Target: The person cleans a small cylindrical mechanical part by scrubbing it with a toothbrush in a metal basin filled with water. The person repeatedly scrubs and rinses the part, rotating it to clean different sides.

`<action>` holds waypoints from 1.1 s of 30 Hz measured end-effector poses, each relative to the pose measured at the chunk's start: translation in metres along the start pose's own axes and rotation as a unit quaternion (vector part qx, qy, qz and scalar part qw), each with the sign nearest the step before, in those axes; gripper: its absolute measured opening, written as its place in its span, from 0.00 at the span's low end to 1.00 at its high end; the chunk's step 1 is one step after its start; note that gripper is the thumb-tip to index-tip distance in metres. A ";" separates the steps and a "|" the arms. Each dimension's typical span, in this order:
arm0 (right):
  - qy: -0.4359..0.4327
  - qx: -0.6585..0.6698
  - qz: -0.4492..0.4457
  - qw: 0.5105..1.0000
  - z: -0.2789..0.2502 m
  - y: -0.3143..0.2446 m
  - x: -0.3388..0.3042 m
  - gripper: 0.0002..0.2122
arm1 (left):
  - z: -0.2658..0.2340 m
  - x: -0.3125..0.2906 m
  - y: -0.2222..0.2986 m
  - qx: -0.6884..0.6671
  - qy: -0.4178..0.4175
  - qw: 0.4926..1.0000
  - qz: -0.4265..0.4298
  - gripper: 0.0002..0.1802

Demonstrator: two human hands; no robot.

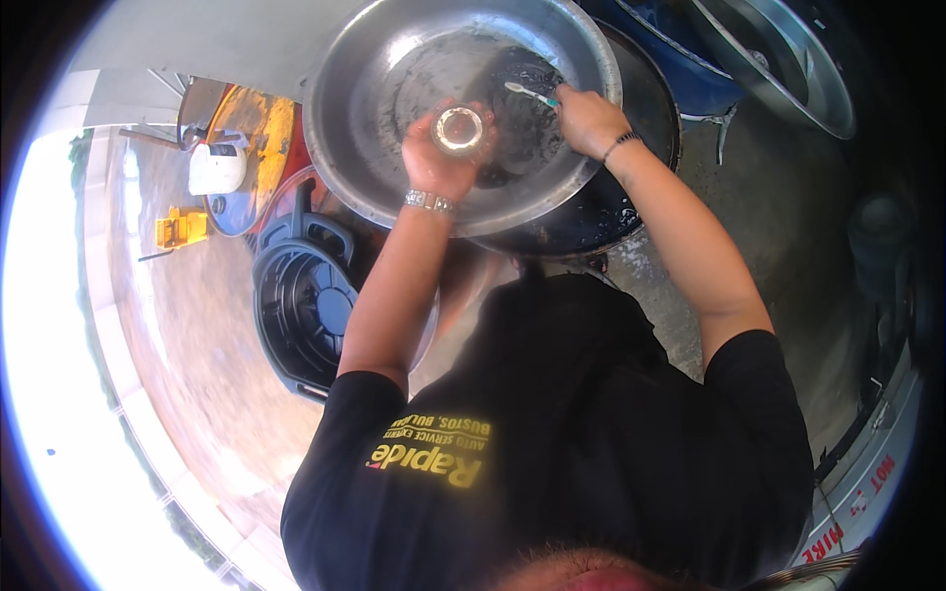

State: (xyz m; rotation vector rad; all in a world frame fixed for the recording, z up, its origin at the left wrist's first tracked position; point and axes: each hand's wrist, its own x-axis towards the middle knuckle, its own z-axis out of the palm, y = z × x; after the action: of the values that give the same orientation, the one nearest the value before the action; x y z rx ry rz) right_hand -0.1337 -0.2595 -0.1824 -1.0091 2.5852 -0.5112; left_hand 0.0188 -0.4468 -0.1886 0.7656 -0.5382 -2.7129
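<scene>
Over a wide metal basin (345, 148), my left hand (439, 163) is closed round a round metal ring-shaped part (459, 129), its bright rim facing up. My right hand (591, 120) grips a toothbrush (532, 95) near the basin's right rim. The brush's white head points left toward the ring part, apart from it, and a green stretch of handle shows by my fingers. Dark liquid (522, 71) lies in the bottom of the basin.
Beneath the basin is a black drum top (645, 118). At left stand a black drain pan (281, 295), a white container (217, 169) and a yellow object (180, 229). Another metal basin (788, 59) and a blue drum (680, 69) are at the far right.
</scene>
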 end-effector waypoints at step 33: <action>0.066 0.171 -0.139 0.973 -0.036 0.024 -0.055 0.07 | 0.044 0.021 -0.030 0.220 -0.004 0.966 -0.135 0.29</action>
State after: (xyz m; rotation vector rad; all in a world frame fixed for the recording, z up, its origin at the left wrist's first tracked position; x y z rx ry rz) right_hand -0.1241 -0.1973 -0.1520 -1.2494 2.3559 -1.0879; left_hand -0.0271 -0.4152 -0.1762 0.9978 -1.1420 -2.8752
